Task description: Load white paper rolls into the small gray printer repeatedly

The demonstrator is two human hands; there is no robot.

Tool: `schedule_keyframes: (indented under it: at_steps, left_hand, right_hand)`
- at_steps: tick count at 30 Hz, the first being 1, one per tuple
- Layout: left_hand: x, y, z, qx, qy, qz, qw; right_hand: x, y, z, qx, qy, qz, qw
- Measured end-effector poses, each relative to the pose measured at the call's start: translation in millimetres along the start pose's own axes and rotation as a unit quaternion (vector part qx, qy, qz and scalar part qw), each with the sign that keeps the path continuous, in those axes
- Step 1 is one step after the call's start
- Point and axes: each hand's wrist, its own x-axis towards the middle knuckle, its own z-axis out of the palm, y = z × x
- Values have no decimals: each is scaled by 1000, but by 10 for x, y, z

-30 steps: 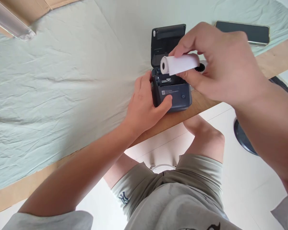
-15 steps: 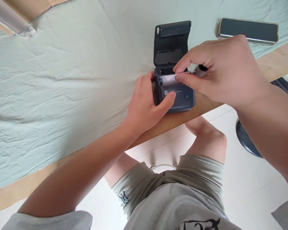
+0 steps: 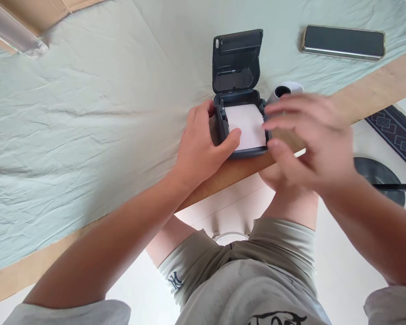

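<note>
A small dark grey printer [image 3: 237,67] stands at the table's near edge with its lid tipped open. White paper [image 3: 245,126] from the roll inside lies drawn out over its front. My left hand [image 3: 203,144] grips the printer's left side, thumb on the front corner. My right hand [image 3: 307,140] hovers just right of the printer, blurred by motion, fingers apart and holding nothing that I can see. A second white roll [image 3: 284,90] lies behind my right hand.
A pale green wrinkled cloth [image 3: 88,113] covers the wooden table [image 3: 375,90]. A dark phone [image 3: 343,42] lies at the far right. A clear plastic object [image 3: 13,34] sits at the far left corner. My knees are below the table edge.
My right hand lowered the paper roll into the printer, drew the paper forward over its front, then came away to the right. My left hand stayed on the printer.
</note>
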Motion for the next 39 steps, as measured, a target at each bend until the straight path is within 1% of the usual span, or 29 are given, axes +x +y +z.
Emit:
schedule_keyframes:
  at_steps: [2,3,5,6,8,10,11,13,15,16,18,19,20,22,25,28,30,35,39]
  left_hand:
    - [-3,10,-15,-2,-2,-5,1000]
    - [-5,12,-24,-4,-2,-7,1000]
    - [-11,10,-41,-5,-2,-12,1000]
    - [-13,6,-47,-4,-3,-14,1000]
    - [-17,-4,-52,0,-4,-16,1000]
    - [-20,-9,-47,2,-5,-15,1000]
    - [-22,-6,-43,3,-4,-13,1000]
    - [-27,16,-34,2,-2,-13,1000]
    - [-31,67,-32,-1,-5,-18,1000]
    - [-33,102,-34,-2,-5,-18,1000]
    - [-35,181,-42,-1,-7,-12,1000]
    - [-35,219,-47,1,-7,-5,1000]
    - [-35,252,-52,4,-8,2,1000]
    - [-34,292,-63,9,-14,16,1000]
    - [-34,289,-82,23,-24,36,999]
    - [-41,265,-98,31,-27,44,998]
    - [-47,264,-103,32,-28,47,998]
    - [-45,283,-107,49,-36,52,997]
    - [-39,272,-96,38,-34,56,997]
  right_hand:
    - [191,151,-66,-32,-4,24,999]
    - [317,235,-68,-41,-22,46,998]
    - [601,398,-15,-38,-81,94,992]
    - [741,466,29,-32,-123,131,983]
    - [970,546,108,-20,-163,163,973]
    - [1072,527,131,-13,-176,189,966]
    - [1061,479,115,-9,-167,194,967]
    - [918,329,51,-4,-108,177,978]
    - [653,155,-5,-1,-9,135,991]
    - [501,77,-9,9,47,119,992]
    - [219,-36,49,84,113,135,981]
    - [108,-65,107,123,95,154,976]
    - [24,-76,175,145,100,167,970]
    - [-62,-50,306,178,79,191,962]
    - [-67,46,399,169,30,200,965]
    - [-54,115,383,132,-14,168,977]
    - [-64,129,371,124,-17,155,980]
    - [-90,125,420,101,14,151,983]
    - [-107,132,436,83,12,142,986]
